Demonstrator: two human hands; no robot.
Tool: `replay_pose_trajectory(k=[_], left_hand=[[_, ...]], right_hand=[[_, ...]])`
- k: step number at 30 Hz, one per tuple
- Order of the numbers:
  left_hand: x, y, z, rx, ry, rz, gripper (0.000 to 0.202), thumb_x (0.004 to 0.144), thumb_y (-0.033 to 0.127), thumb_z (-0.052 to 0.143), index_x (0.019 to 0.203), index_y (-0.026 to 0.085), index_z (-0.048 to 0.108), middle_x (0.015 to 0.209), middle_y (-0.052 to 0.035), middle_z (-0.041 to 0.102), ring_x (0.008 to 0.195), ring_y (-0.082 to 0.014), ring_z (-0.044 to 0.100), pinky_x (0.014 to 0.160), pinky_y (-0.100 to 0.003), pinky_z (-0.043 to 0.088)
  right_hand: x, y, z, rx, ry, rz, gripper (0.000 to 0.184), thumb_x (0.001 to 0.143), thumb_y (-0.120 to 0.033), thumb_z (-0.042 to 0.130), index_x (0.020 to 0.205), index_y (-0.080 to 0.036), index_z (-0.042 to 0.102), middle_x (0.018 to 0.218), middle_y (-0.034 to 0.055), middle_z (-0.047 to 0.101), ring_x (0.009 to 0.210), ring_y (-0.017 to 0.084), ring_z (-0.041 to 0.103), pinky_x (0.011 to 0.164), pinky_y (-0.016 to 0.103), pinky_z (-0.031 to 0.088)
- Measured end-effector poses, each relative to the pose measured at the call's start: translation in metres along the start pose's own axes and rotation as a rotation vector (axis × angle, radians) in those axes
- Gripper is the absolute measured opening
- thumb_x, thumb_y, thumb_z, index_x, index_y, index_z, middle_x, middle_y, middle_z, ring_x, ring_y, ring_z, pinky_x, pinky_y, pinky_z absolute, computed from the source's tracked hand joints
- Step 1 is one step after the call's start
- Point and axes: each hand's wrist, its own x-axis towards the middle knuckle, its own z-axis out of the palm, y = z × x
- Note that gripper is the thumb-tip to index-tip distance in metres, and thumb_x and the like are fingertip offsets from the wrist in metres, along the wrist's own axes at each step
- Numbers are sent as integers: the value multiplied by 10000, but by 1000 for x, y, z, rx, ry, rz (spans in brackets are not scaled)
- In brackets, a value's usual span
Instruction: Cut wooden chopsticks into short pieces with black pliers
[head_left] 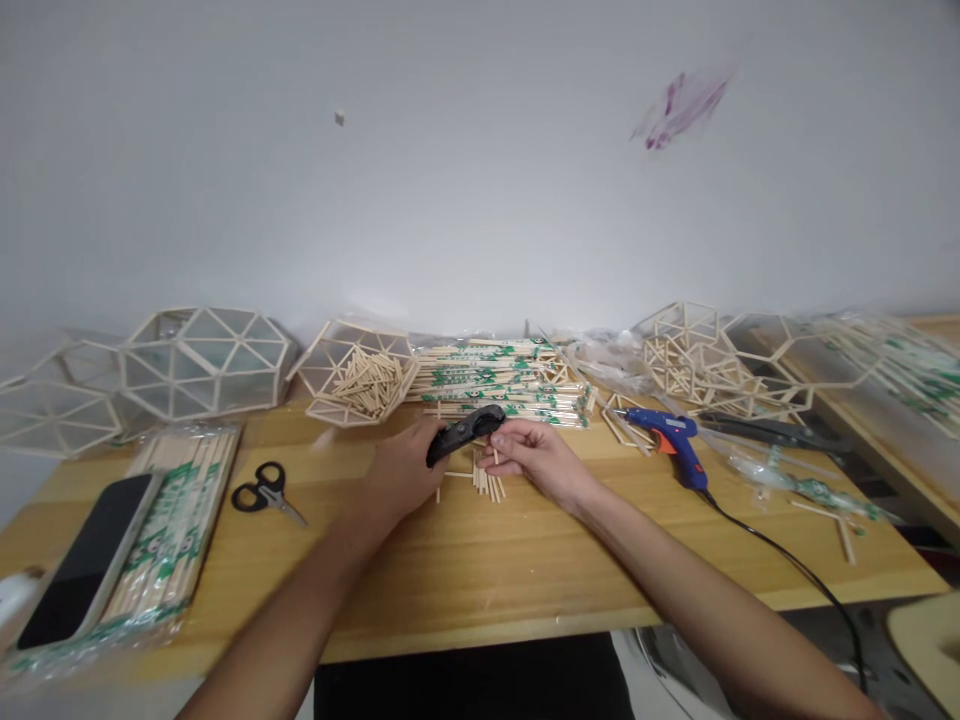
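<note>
My left hand is closed around a black hand tool, probably cutters, held just above the wooden table. My right hand pinches a thin wooden stick right beside the tool's tip. Under both hands lies a small bunch of short cut sticks.
Black scissors lie left of my hands. A phone rests on a pack of chopsticks at far left. More packs, a stick-filled frame bowl, stick domes and lattice frames line the wall. A blue glue gun lies right.
</note>
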Motion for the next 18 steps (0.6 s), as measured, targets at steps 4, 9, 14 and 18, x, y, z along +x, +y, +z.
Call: replay_pose_trajectory(k=[4,9,14,18], left_hand=[[-1,5,-3,44,-37,-2,277,874,166,582,1144,211,621,1149,-83,726,1030,-253,705,872,-348,529],[-1,7,-4,114,-32,18,326,863,149,594,1182,208,615,1190,-103,707,1075,-268,689,930,-377,530],[-1,8,-4,136,-15,45,381,848,121,586,1222,190,609,1211,-122,697,1095,-284,678,968,-414,526],[-2,9,-4,145,-47,29,366,859,141,583,1222,187,610,1217,-119,699,1087,-288,682,961,-414,528]], right_hand=[[0,2,-1,-52,8,-55,329,694,-446,906,822,-181,758,767,10,739,741,167,735,746,328,636],[0,0,-1,-111,12,-94,339,697,-478,891,812,-186,764,727,5,717,677,160,699,700,322,627],[0,-2,2,-152,13,-114,377,694,-535,875,756,-183,752,705,17,719,651,174,696,676,333,627],[0,-2,2,-164,15,-126,367,688,-524,879,754,-188,746,695,14,713,641,181,692,665,343,628]])
